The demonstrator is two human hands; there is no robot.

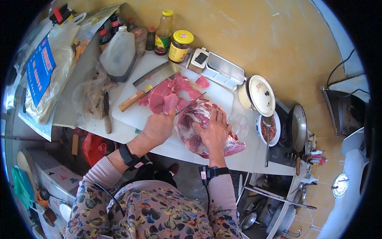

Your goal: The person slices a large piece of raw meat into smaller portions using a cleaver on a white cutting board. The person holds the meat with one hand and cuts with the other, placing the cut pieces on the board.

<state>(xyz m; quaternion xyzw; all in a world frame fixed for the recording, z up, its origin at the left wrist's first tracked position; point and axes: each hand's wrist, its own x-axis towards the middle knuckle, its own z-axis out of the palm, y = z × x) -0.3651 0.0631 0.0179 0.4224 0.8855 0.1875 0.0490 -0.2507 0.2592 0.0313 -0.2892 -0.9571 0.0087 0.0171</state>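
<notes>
My left hand (157,129) is closed around the handle of a narrow kitchen knife (192,102). Its thin blade points up and right, against the upper left edge of a large piece of raw meat (191,131). My right hand (215,129) presses down on that meat with the fingers spread, holding it. The meat lies across the front edge of a white cutting board (126,104). Sliced pieces of raw meat (161,96) are heaped on the board, left of the large piece. Behind and beside them rests a cleaver (156,74) with a wooden handle.
A plastic jug (118,53), sauce bottle (163,33) and jar (180,46) line the back. At right stand a lidded pot (262,95), a bowl of ground meat (260,134) with a spoon, and a pan (298,128). Another knife (107,115) lies left.
</notes>
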